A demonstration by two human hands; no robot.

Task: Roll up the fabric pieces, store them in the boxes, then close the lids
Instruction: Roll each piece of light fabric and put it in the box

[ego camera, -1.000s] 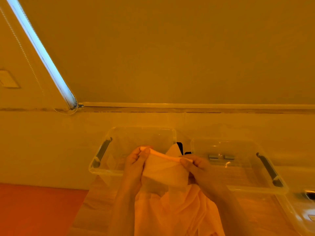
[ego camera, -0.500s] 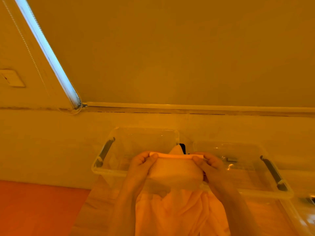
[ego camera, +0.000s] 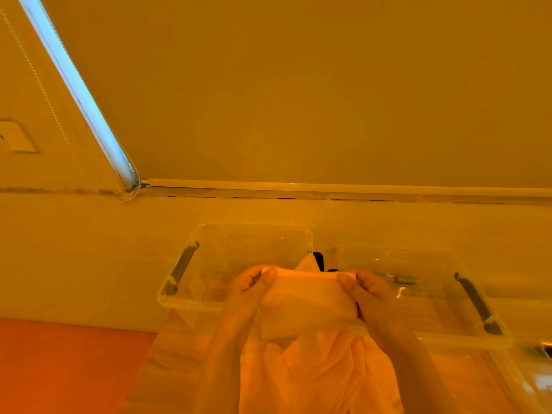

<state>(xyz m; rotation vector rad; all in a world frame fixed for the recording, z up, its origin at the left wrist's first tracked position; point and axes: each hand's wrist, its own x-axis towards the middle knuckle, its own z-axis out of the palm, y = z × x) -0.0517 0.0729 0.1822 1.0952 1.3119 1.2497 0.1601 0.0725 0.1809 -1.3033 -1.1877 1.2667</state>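
Head view, strong orange cast over everything.

Lower centre of frame: both hands raised side by side, holding one fabric piece (ego camera: 307, 306) between them. Left hand (ego camera: 249, 289) pinches the fabric's upper left corner, thumb on the near face, fingers curled behind. Right hand (ego camera: 366, 289) pinches the upper right corner the same way. Top edge of the fabric is pulled fairly straight between the two hands and looks folded or rolled over into a narrow band; which of the two, cannot tell. Below the hands the rest of the fabric hangs loose and crumpled, running down to the bottom edge of the frame between the forearms.

Behind the hands, two clear plastic boxes on the wooden table (ego camera: 179, 354), both open-topped. Left box (ego camera: 239, 252) sits centre-left, dark handle clip on its left end. Right box (ego camera: 433, 282) sits centre-right, just beside the first, dark clip on its right end. A tip of pale fabric shows above the held edge, at the gap between the boxes. A small dark object (ego camera: 319, 259) sits in that same gap; too hidden to identify.

Far lower right: edge of another clear plastic item (ego camera: 534, 380), partly cut off.

Upper left: bright bluish light strip (ego camera: 80, 94) running diagonally, bead chain alongside. Lower left: orange floor (ego camera: 65, 369).
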